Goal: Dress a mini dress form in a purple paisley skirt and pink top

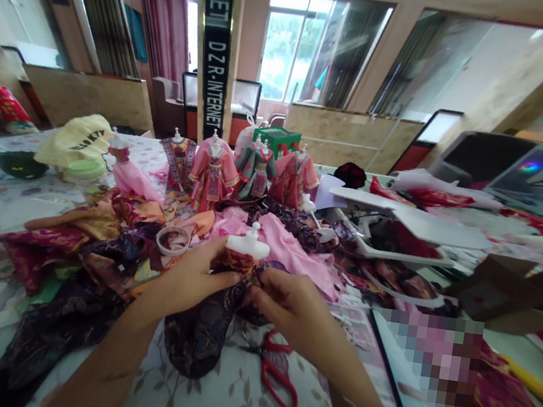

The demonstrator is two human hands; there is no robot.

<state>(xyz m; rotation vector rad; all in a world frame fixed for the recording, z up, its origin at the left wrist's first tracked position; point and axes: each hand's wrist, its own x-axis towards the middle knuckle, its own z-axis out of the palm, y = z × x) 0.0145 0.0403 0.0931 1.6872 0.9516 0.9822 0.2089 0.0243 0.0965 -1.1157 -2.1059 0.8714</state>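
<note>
Sitting between left grip point(198, 275) and right grip point(291, 300): white mannequin point(248, 247).

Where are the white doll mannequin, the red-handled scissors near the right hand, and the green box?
White doll mannequin point(248, 247), head view: on its shoulders.
Red-handled scissors point(268, 360), head view: on a handle, near the pivot.
Green box point(274, 143), head view: on its front.
</note>
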